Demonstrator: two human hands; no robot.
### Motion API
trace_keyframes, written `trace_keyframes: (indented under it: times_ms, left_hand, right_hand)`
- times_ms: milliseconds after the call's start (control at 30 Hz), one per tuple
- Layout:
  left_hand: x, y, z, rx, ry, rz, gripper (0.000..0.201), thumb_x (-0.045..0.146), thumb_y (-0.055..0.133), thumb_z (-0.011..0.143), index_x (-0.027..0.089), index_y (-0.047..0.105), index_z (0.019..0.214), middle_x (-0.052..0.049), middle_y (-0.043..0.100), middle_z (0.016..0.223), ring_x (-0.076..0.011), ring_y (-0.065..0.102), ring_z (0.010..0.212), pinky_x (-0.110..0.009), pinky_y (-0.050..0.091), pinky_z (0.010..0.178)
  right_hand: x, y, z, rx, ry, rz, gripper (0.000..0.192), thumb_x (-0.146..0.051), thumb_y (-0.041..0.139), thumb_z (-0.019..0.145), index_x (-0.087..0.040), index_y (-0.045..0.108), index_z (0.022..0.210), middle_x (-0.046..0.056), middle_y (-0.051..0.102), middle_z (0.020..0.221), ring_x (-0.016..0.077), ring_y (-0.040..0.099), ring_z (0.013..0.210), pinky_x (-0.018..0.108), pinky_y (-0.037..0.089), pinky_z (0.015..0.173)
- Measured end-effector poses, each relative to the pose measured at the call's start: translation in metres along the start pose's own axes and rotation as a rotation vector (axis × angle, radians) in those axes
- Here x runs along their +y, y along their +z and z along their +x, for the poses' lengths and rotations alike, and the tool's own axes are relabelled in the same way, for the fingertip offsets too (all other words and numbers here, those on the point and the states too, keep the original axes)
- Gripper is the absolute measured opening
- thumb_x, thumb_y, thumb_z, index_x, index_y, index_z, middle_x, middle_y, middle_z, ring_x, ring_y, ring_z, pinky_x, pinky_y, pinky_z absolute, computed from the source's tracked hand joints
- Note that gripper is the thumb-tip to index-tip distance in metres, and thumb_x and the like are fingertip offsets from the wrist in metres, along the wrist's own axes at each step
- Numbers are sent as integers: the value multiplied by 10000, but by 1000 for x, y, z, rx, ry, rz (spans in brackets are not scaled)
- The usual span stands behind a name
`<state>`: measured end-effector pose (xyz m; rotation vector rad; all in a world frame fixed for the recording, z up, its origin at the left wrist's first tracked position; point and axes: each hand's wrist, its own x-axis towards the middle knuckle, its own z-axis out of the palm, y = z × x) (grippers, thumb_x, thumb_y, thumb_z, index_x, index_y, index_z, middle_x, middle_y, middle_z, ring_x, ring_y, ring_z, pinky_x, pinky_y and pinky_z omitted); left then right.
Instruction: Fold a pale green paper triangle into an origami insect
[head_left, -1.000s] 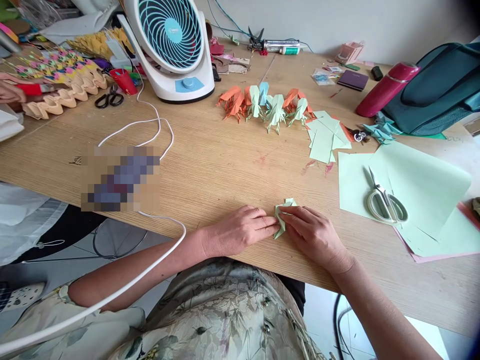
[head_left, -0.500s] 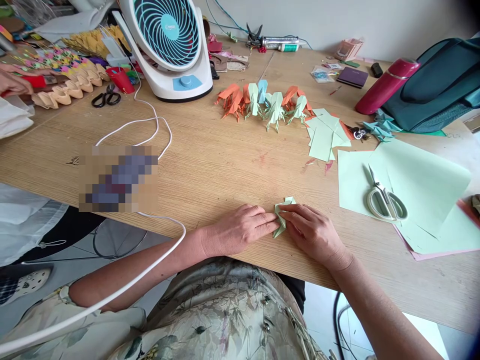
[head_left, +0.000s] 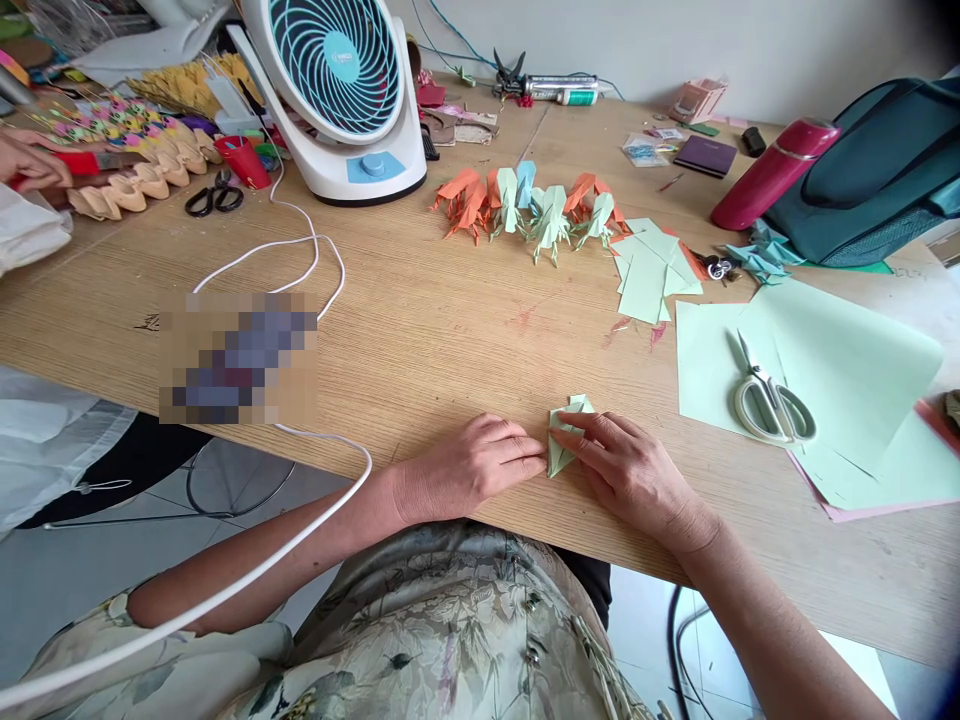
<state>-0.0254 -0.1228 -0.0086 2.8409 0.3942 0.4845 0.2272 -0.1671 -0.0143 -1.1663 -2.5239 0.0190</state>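
A small piece of folded pale green paper lies at the table's front edge, its layers creased into a narrow pointed shape. My right hand holds it from the right, fingers bent over its top and the thumb hidden beneath them. To its left, my left hand rests low over the tabletop with fingers stretched out flat and nothing in them; its fingertips end just beside the paper. Farther back stands a row of folded paper figures in orange, green and blue, among them a green figure.
Green paper sheets lie at the right with scissors on them. Cut green pieces are behind. A fan, a red flask and a teal bag stand around. A white cable crosses my left arm.
My left hand has drawn slightly left, its fingertips coming off the folded paper. My right fingers have shifted a little over the paper. At the far left, another person's hand has moved.
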Motion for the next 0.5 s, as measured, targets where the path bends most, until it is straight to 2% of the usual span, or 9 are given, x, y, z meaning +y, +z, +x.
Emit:
trace_keyframes:
  times_ms: [333,500]
  left_hand:
    - [-3,5,-2,83,-33,-29,294,116,467,976,129,600,1237,-81,694,1180,-199,580,1100,-357,464,953]
    - [-5,7,-1,87,-45,-36,323,55,483,941,102,584,1244,-79,682,1197,-210,568,1095,-369,458,972]
  right_hand:
    - [-3,-5,-7,-143,47,70,434,-111,423,966,-191,517,1381,131,530,1404,270,557,1030,471,486,918]
    - [-6,-9,-5,-207,59,55,499,-99,429,946,-179,457,1438,130,497,1443,282,545,1029,483,477,905]
